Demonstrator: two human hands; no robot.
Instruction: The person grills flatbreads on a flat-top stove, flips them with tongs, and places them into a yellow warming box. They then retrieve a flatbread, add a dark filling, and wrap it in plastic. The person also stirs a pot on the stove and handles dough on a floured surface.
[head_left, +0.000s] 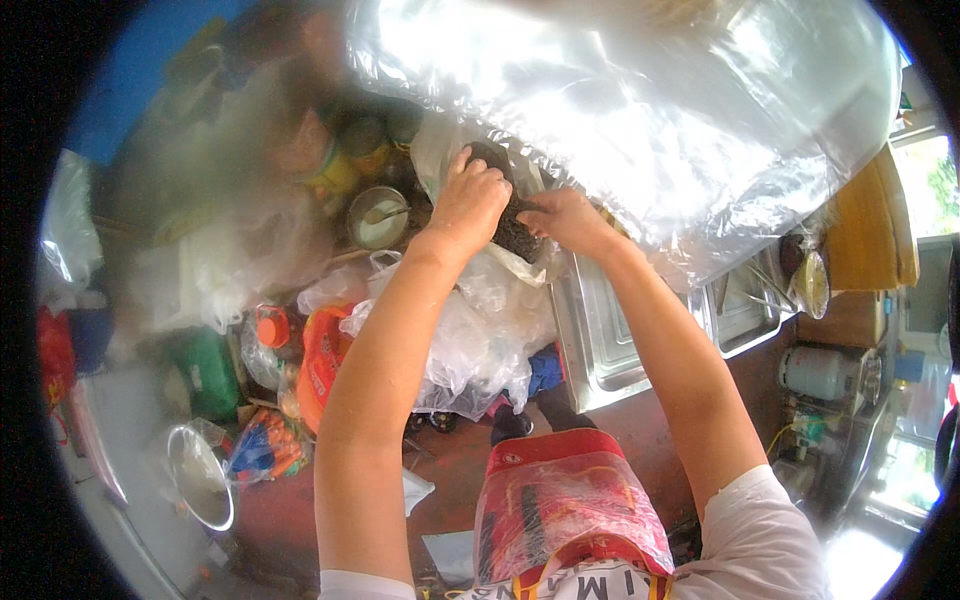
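Before me an open plastic bag (437, 154) holds dark, crumbly or shredded stuff (516, 238). My left hand (471, 201) bends over the dark stuff at the bag's far side; its fingertips are partly hidden, so a grip is unclear. From the right, my right hand (568, 219) pinches a small dark piece (531, 205) between thumb and fingers, just above the bag's contents. Left of the bag stands a round container (377, 217) with something white and a utensil in it. A large sheet of clear plastic (600, 112) hangs close beyond both hands.
White plastic bags (480, 330) lie below my forearms, beside an orange bag (322, 360). Metal trays (607, 371) run along the right. A red-capped bottle (272, 328), a green container (204, 371) and a white-rimmed basin (225, 487) stand left. Haze blurs the upper left.
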